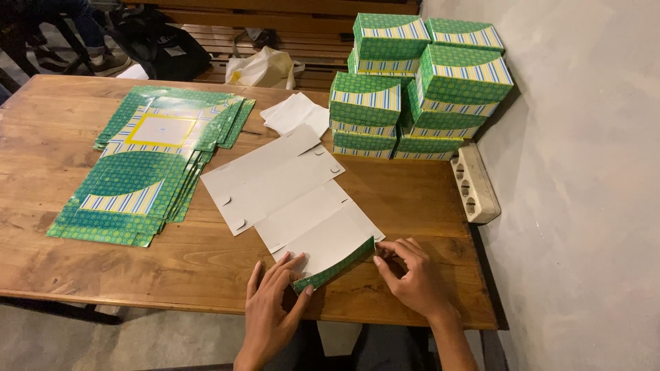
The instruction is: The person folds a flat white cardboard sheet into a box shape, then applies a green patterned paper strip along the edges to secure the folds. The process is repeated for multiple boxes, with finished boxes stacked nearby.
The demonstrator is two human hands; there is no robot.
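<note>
A flat die-cut carton blank (289, 189) lies on the wooden table (426, 199) with its white inner side up. Its near flap (335, 266), green patterned on the outside, is bent upward. My left hand (271, 309) pinches the flap's left end with fingers and thumb. My right hand (409, 271) pinches its right end by the table's near edge.
A fanned stack of unfolded green, yellow and blue-striped blanks (148, 161) covers the left of the table. Several folded boxes (419, 86) are piled at the back right against the wall. A white power strip (474, 182) lies beside them. Loose white sheets (295, 113) and a bench with bags (261, 69) sit behind.
</note>
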